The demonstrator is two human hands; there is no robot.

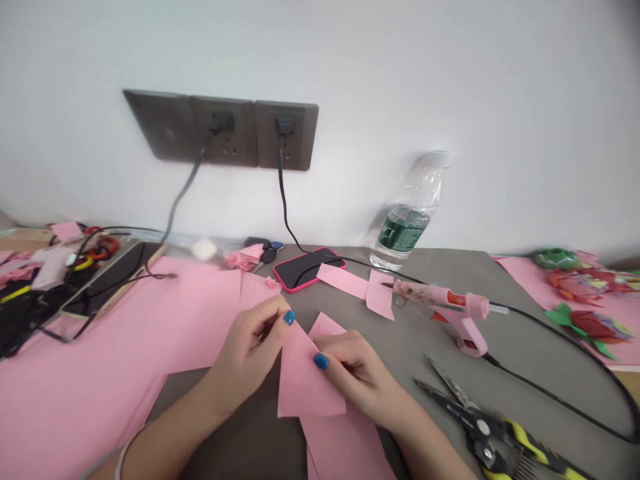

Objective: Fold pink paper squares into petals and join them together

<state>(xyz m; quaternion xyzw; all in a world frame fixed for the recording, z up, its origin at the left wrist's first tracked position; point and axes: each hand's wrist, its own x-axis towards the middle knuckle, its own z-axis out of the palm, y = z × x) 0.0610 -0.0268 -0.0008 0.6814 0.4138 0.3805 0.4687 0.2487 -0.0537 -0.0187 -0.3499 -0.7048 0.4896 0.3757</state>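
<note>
1. At the far left, a phone lies under loose black cables; the wall sockets above probably explain its place.
2. A broad pink sheet covers the left of the desk; spread flat, it seems kept smooth.
3. The left hand has its grip pinched on the upper corner of a pink paper piece, thumb showing on top; this likely steadies the corner.
4. That piece sits between the two hands, front and centre, over another pink strip; its lower edge hangs unheld.
5. The right hand grasps its right edge, thumb pressed on the near face; two pinches apart presumably keep the paper taut.
6. A bottle stands by the wall, seemingly out of the way.
7. The glue gun points its nozzle over a small paper square; perhaps this catches drips.
8. Pliers lie open, within easy reach; paper flowers rest beyond, well apart from the tools, perhaps for safety.
</note>
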